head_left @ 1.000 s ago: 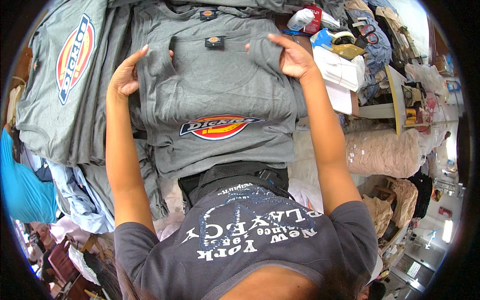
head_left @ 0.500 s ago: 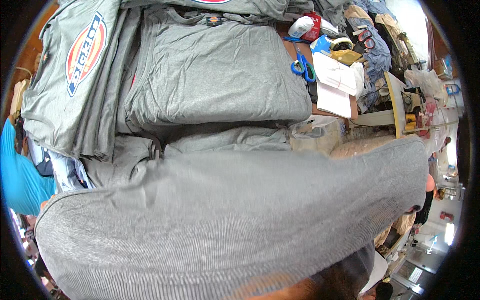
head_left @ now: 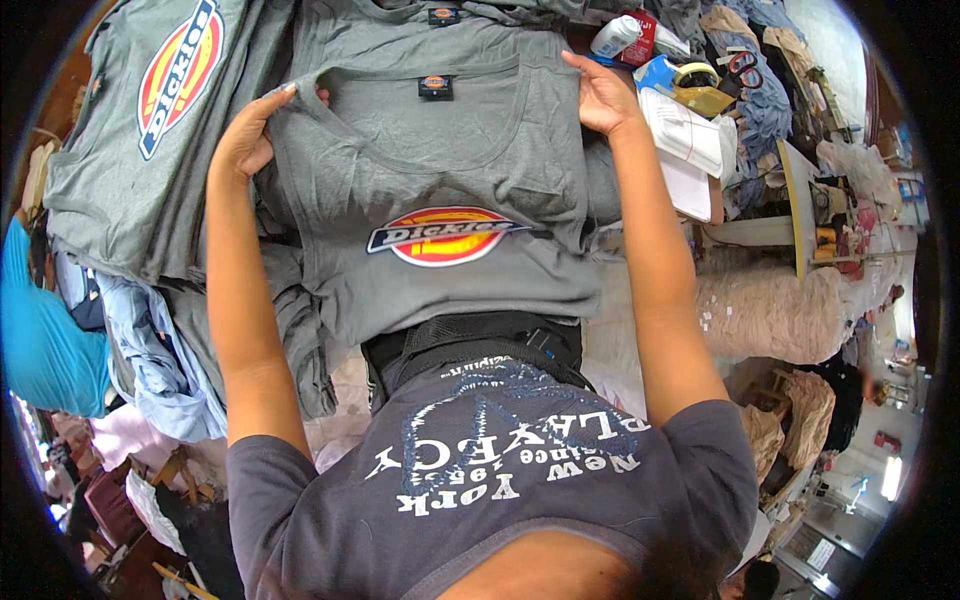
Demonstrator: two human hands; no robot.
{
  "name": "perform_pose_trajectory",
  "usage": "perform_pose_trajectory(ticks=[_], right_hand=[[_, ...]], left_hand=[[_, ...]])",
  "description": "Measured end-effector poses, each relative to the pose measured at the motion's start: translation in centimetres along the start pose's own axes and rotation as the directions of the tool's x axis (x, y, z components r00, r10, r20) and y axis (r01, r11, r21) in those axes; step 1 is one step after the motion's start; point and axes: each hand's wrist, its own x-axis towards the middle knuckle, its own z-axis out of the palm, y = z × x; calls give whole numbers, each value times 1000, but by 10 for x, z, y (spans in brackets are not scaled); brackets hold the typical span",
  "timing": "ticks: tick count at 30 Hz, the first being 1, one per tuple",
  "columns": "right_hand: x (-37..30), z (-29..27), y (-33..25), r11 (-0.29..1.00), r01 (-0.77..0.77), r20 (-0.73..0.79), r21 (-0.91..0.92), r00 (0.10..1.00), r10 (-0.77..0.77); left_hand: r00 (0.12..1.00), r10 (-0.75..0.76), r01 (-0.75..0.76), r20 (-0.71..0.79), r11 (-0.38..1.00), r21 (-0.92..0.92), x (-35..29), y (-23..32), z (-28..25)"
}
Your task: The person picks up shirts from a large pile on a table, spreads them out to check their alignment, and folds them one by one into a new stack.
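Holds a gray shirt [head_left: 430,185] spread out at the middle of the view, in front of the body, over a second gray shirt [head_left: 350,35] just beyond, with the near edge close to the waist. Shows soft, matte knit, loosely creased across the chest, with a wide, rounded scoop at the neck. Bears a small black rectangular label [head_left: 435,88] inside the neckline and, lower down, a smooth oval print [head_left: 447,236] in red and yellow, crossed by a dark slanting band.

Clamps the left hand [head_left: 246,138] on the shoulder at left, with the thumb along the outer side and a fingertip showing past the neckline. Sets the right hand [head_left: 607,98] against the opposite shoulder edge, thumb stretched inward, palm toward the cloth. Cannot tell about any clamp there, with most fingers hidden. Reaches forward with left forearm [head_left: 245,270] and right forearm [head_left: 660,245] wide apart, almost parallel.

Includes, at left, limp, overlapping folds in a pile of gray shirts [head_left: 110,205]; at right, flat white papers [head_left: 682,130], a round tape roll [head_left: 697,76] and a plump, wrinkled beige bundle [head_left: 770,315].
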Motion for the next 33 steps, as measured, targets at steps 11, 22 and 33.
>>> perform_pose_trajectory(ticks=[11,22,33], right_hand=[[-20,14,-23,932,167,-103,-322,972,-210],[-31,33,-33,-82,-176,-91,-981,789,-608],[13,24,29,-665,-123,367,-737,753,-546]], left_hand=[[780,625,-338,27,384,860,-4,1,7],[772,608,-235,184,4,972,29,-14,10],[820,571,-220,42,247,944,26,8,16]])
